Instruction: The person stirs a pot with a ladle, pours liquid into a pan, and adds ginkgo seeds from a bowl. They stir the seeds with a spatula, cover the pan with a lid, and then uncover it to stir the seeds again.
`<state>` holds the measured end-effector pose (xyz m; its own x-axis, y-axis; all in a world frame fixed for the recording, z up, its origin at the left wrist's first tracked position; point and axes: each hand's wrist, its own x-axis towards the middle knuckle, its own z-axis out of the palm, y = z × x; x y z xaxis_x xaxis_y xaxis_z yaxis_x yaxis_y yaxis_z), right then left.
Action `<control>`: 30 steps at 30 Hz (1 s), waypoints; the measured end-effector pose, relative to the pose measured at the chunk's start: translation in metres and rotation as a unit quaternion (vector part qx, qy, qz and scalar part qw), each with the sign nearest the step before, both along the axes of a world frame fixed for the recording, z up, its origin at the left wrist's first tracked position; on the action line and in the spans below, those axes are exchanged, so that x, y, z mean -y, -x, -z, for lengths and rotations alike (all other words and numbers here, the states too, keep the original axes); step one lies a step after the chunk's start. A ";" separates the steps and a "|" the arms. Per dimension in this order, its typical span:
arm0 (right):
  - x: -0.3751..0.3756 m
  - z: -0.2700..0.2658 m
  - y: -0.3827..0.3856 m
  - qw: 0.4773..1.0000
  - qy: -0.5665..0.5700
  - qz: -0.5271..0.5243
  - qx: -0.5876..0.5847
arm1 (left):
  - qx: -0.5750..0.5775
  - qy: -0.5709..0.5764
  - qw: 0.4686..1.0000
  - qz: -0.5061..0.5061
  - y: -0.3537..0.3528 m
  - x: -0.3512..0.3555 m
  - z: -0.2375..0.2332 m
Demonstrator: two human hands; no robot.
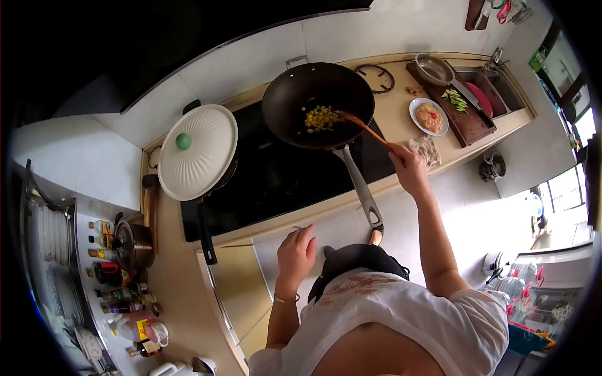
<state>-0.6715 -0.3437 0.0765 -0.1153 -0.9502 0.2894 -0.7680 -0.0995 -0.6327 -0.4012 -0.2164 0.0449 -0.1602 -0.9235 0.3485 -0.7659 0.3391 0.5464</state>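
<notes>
Right hand (409,168), centre right, fingers clamped on long wooden spatula (364,127), tip in black long-handled wok (285,103) with yellow kernels (321,118), upper centre, on black glass cooktop (276,178). Left hand (296,250), fingers together, flat on beige kitchen counter (179,276) edge, lower centre. White ribbed lid (197,156) left.

Can't read labels on bottles (119,297) at left, way too small. No telling what yellow bits (321,118) in wok (295,94) are. Pan (205,232) mostly buried under white lid (197,152). Spatula (364,127) grip swallowed by right hand (409,169). Food (429,118) on plate (413,111) just blur. Totally blown out past window (564,188) at right.
</notes>
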 end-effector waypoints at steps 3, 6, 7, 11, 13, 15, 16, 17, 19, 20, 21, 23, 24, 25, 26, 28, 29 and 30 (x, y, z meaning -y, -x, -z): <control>-0.001 0.001 0.000 1.000 0.003 -0.001 -0.004 | 0.000 0.004 1.000 0.000 -0.002 0.000 -0.001; 0.000 0.008 0.002 1.000 0.016 -0.001 -0.006 | 0.002 0.007 1.000 0.005 -0.001 0.001 -0.001; -0.001 0.007 0.002 1.000 0.017 0.003 -0.005 | 0.002 0.005 1.000 0.008 -0.001 0.001 -0.001; -0.004 0.002 0.000 1.000 -0.006 0.005 -0.001 | 0.003 0.004 1.000 0.013 0.000 0.002 -0.002; -0.004 0.002 0.001 1.000 -0.011 0.004 -0.004 | 0.004 0.003 1.000 0.013 0.000 0.002 -0.002; -0.003 0.004 0.001 1.000 -0.014 0.003 -0.005 | 0.004 0.002 1.000 0.012 0.000 0.001 -0.002; -0.003 0.005 0.001 1.000 -0.013 0.003 -0.005 | 0.004 -0.001 1.000 0.012 0.000 0.001 -0.002; -0.003 0.007 0.002 1.000 -0.009 0.002 -0.005 | 0.003 -0.005 1.000 0.013 0.000 0.001 -0.001; -0.003 0.007 0.001 1.000 -0.005 0.002 -0.005 | 0.006 -0.005 1.000 0.012 -0.001 0.000 -0.002; -0.003 0.005 0.000 1.000 -0.012 0.004 -0.005 | 0.007 -0.006 1.000 0.013 -0.001 0.000 -0.002; -0.004 0.004 0.000 1.000 -0.021 0.006 -0.005 | 0.007 -0.007 1.000 0.016 -0.001 -0.001 -0.003; -0.005 0.004 0.000 1.000 -0.020 0.006 -0.006 | -0.008 -0.033 0.999 0.010 0.000 -0.002 -0.006; -0.005 0.004 0.000 1.000 -0.019 0.001 -0.007 | -0.009 -0.033 0.999 0.013 0.000 -0.002 -0.006; -0.005 0.003 0.000 1.000 -0.019 0.002 -0.007 | -0.008 -0.036 0.999 0.013 0.000 -0.002 -0.006; -0.005 0.002 -0.001 1.000 -0.025 0.006 -0.009 | -0.006 -0.038 0.999 0.012 0.000 -0.002 -0.006; -0.006 0.001 -0.002 0.999 -0.030 0.008 -0.009 | -0.008 -0.041 0.999 0.014 0.000 -0.002 -0.006; -0.006 0.000 -0.002 0.999 -0.032 0.009 -0.007 | -0.011 -0.044 0.999 0.016 0.000 -0.002 -0.005; -0.007 0.000 -0.002 0.999 -0.035 0.009 -0.005 | -0.010 -0.044 0.999 0.016 0.000 -0.002 -0.004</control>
<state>-0.6692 -0.3369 0.0763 -0.1298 -0.9661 0.2233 -0.7756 -0.0414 -0.6299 -0.4014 -0.2149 0.0484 -0.1840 -0.9453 0.2694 -0.7436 0.3131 0.5908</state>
